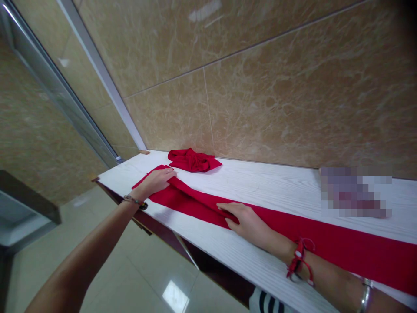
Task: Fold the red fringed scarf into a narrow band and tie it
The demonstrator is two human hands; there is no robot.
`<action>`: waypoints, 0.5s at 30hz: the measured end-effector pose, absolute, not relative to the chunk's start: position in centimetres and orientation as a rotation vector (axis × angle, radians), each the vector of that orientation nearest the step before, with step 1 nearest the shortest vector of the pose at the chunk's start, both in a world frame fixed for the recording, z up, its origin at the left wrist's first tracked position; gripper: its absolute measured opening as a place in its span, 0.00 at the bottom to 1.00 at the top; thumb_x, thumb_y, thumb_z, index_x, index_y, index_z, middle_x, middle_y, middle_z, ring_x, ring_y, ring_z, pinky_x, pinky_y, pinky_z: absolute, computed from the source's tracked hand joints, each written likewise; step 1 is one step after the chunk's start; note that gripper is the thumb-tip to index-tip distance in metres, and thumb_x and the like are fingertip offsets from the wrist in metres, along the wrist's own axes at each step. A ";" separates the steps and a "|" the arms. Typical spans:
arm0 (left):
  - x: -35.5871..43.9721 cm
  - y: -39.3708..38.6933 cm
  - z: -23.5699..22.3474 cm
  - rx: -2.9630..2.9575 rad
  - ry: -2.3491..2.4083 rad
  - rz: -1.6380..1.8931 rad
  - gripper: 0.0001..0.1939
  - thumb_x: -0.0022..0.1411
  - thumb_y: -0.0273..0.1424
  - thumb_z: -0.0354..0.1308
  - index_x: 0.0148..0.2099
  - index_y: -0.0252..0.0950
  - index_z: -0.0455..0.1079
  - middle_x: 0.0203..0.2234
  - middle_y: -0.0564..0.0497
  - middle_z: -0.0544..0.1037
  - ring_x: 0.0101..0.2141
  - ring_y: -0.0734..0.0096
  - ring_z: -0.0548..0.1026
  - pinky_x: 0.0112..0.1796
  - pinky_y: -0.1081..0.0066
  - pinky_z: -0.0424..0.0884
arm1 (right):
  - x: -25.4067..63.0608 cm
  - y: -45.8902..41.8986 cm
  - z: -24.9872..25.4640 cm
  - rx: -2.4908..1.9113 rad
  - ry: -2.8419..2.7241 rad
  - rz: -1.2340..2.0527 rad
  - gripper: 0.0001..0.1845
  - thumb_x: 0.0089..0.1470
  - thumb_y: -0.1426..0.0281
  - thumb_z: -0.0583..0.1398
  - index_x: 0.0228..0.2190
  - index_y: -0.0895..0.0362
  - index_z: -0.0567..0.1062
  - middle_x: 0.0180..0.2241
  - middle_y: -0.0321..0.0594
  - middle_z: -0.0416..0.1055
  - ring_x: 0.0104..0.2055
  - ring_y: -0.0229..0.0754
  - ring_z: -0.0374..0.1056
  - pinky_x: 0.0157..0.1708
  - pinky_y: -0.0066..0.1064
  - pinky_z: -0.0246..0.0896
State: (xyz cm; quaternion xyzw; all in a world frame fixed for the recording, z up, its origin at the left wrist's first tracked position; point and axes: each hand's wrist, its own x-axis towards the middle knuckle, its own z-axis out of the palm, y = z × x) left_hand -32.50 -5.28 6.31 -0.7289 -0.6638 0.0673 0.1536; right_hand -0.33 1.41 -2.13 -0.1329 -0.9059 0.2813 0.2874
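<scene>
A long strip of red cloth [325, 239] runs along the white tabletop, with a raised fold along its middle part. At the cloth's left end, my left hand [158, 180] lies on top of it, palm down with fingers stretched out, touching the folded edge. My right hand [247, 221] rests on the strip farther right, beside the fold. Its fingers are extended and its thumb stands apart from them. Behind my left hand, a crumpled bundle of red cloth [193, 160] sits near the wall, separate from the strip.
The narrow white table [267, 182] stands against a tan marbled tile wall [276, 95]. A pixelated patch [352, 193] hides something at its right rear. Shiny floor tiles [124, 261] lie below its front edge. Black-and-white striped fabric [267, 302] shows at the bottom.
</scene>
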 end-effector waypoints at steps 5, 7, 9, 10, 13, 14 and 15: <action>-33.7 -8.8 3.2 -2.112 -1.891 0.403 0.16 0.55 0.22 0.47 0.45 0.35 0.67 0.42 0.44 0.72 0.42 0.62 0.70 0.45 0.65 0.65 | -0.1 1.1 -1.9 -0.187 -2.575 0.490 0.18 0.49 0.79 0.53 0.42 0.59 0.74 0.44 0.45 0.72 0.48 0.43 0.66 0.50 0.39 0.60; -33.9 -9.0 2.5 -2.125 -1.878 0.409 0.15 0.55 0.23 0.48 0.45 0.34 0.67 0.41 0.43 0.72 0.42 0.61 0.70 0.45 0.64 0.65 | -0.1 1.2 -2.1 -0.140 -2.610 0.409 0.17 0.50 0.79 0.54 0.41 0.61 0.74 0.44 0.46 0.72 0.48 0.44 0.66 0.50 0.38 0.60; -33.9 -8.7 2.6 -2.143 -1.851 0.393 0.16 0.54 0.23 0.49 0.46 0.33 0.67 0.41 0.43 0.72 0.42 0.61 0.70 0.45 0.64 0.65 | 0.0 1.3 -2.2 -0.133 -2.623 0.345 0.16 0.50 0.80 0.54 0.40 0.62 0.75 0.43 0.47 0.73 0.47 0.44 0.67 0.49 0.37 0.61; -34.0 -8.4 2.9 -2.153 -1.837 0.387 0.16 0.54 0.23 0.50 0.46 0.34 0.67 0.42 0.44 0.72 0.42 0.61 0.70 0.45 0.64 0.64 | 0.0 1.3 -2.2 -0.138 -2.626 0.316 0.16 0.50 0.80 0.53 0.40 0.63 0.75 0.42 0.47 0.73 0.46 0.44 0.68 0.48 0.37 0.62; -33.9 -7.9 4.2 -2.126 -1.826 0.314 0.18 0.52 0.23 0.50 0.46 0.35 0.66 0.41 0.46 0.73 0.42 0.63 0.70 0.46 0.65 0.64 | 0.3 1.4 -2.0 -0.149 -2.607 0.229 0.17 0.52 0.81 0.51 0.40 0.63 0.74 0.40 0.47 0.74 0.42 0.43 0.70 0.44 0.35 0.65; -33.8 -7.9 4.6 -2.094 -1.828 0.272 0.18 0.51 0.22 0.50 0.46 0.35 0.66 0.41 0.46 0.73 0.42 0.63 0.70 0.45 0.65 0.64 | 0.4 1.4 -1.9 -0.151 -2.584 0.203 0.17 0.52 0.81 0.50 0.41 0.63 0.74 0.39 0.47 0.74 0.42 0.43 0.70 0.43 0.34 0.65; -33.8 -8.0 4.7 -2.054 -1.825 0.222 0.19 0.51 0.21 0.49 0.46 0.35 0.66 0.41 0.46 0.72 0.41 0.63 0.70 0.45 0.65 0.64 | 0.5 1.3 -1.8 -0.151 -2.554 0.181 0.17 0.53 0.81 0.50 0.41 0.63 0.73 0.39 0.47 0.74 0.41 0.42 0.70 0.42 0.33 0.66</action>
